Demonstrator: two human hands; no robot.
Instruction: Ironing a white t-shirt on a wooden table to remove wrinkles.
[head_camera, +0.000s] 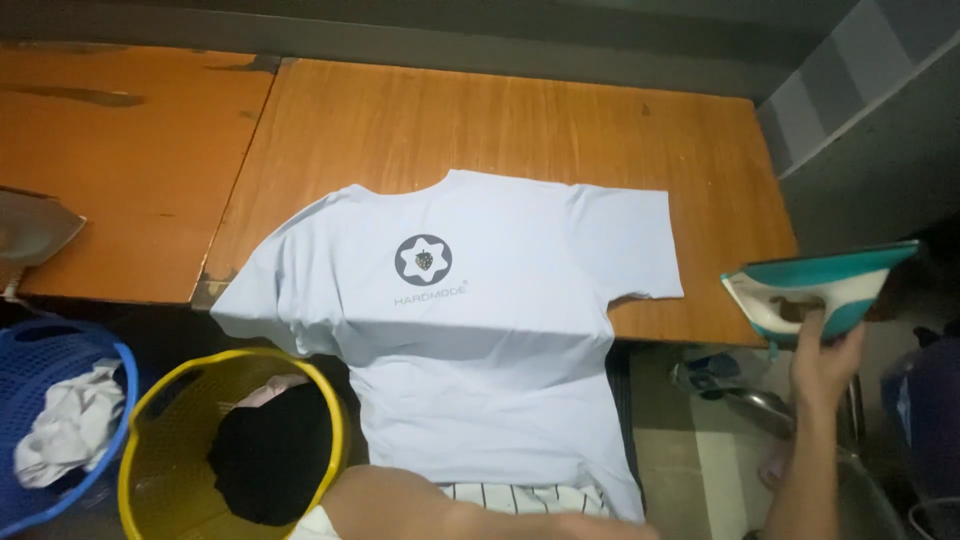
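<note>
A pale blue T-shirt (470, 300) lies flat on a wooden table (500, 120), with a grey round emblem on the side facing up. Its lower part hangs over the near edge toward me. My right hand (825, 355) is raised beyond the table's right end, off the shirt. It grips a teal and white clothes iron (815, 285) from below, holding the iron tilted in the air. My left hand is not visible. Only bare skin (450, 510) shows at the bottom edge, and I cannot tell which part of my body it is.
A yellow laundry basket (160, 440) holding a black garment (275, 450) stands at the near left. Beside it is a blue basket (30, 345) with white cloth (65, 425). A second wooden table (120, 140) adjoins on the left, with a grey object (35, 225) at its edge. A grey wall (870, 110) rises at the right.
</note>
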